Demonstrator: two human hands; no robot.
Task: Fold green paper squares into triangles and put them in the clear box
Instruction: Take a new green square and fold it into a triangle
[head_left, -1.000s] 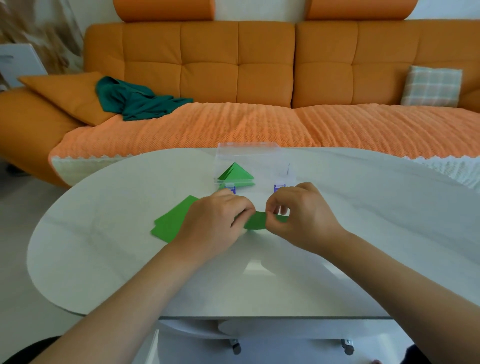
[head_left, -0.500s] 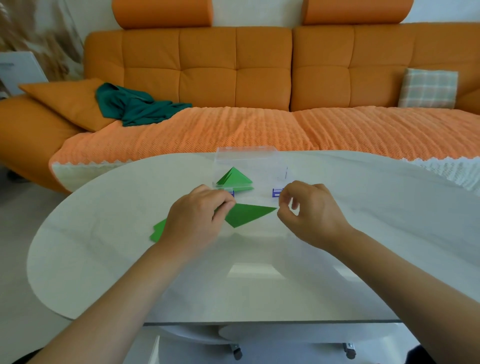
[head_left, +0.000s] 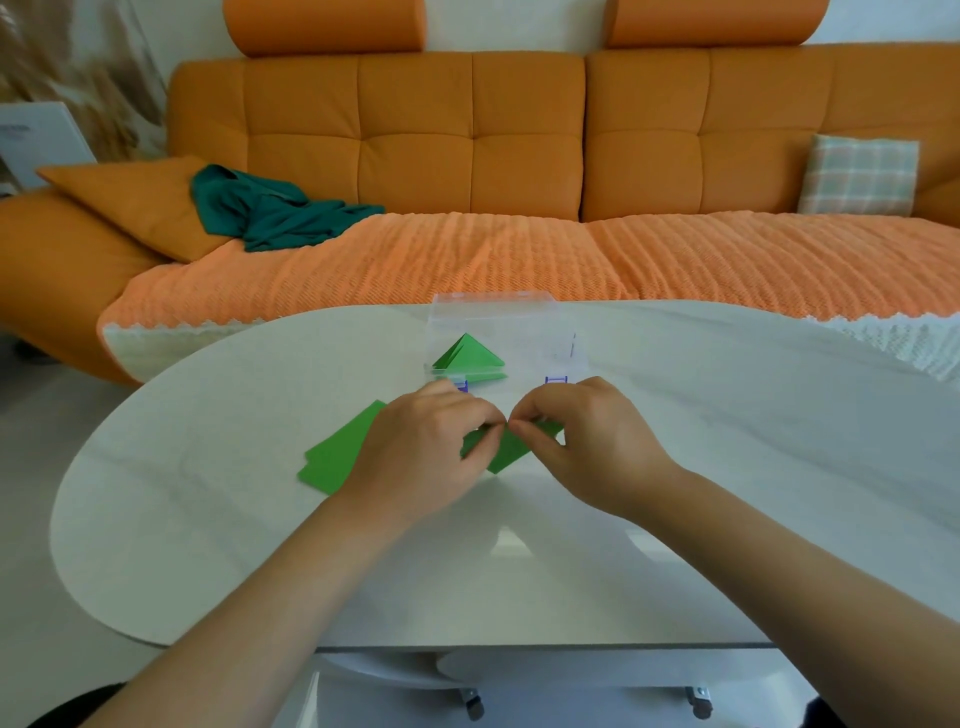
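Some faint print on the white panel (head_left: 31, 140) at far left is too small to read. Right of it runs an orange sofa (head_left: 415, 130) with an orange cushion (head_left: 130, 202), a crumpled teal cloth (head_left: 270, 213) on a ribbed orange throw (head_left: 467, 260), and a plaid cushion (head_left: 857, 176) at far right. In front stands a pale, rounded tabletop (head_left: 208, 545). On its left part lies a loose stack of green squares (head_left: 337, 457), partly under the left hand (head_left: 421, 452). That hand's grip is clamped on the left end of a part-folded green paper (head_left: 511, 452), fingers curled over it. The right hand (head_left: 597, 441) pinches the paper's upper edge, its grip closed on it too, and the two hands nearly meet above the sheet. The paper lies low at the tabletop, between them. Just beyond is the clear box (head_left: 519, 332), open, with green triangles (head_left: 467, 356) in its left half and blue latches (head_left: 557, 379) on its near wall.
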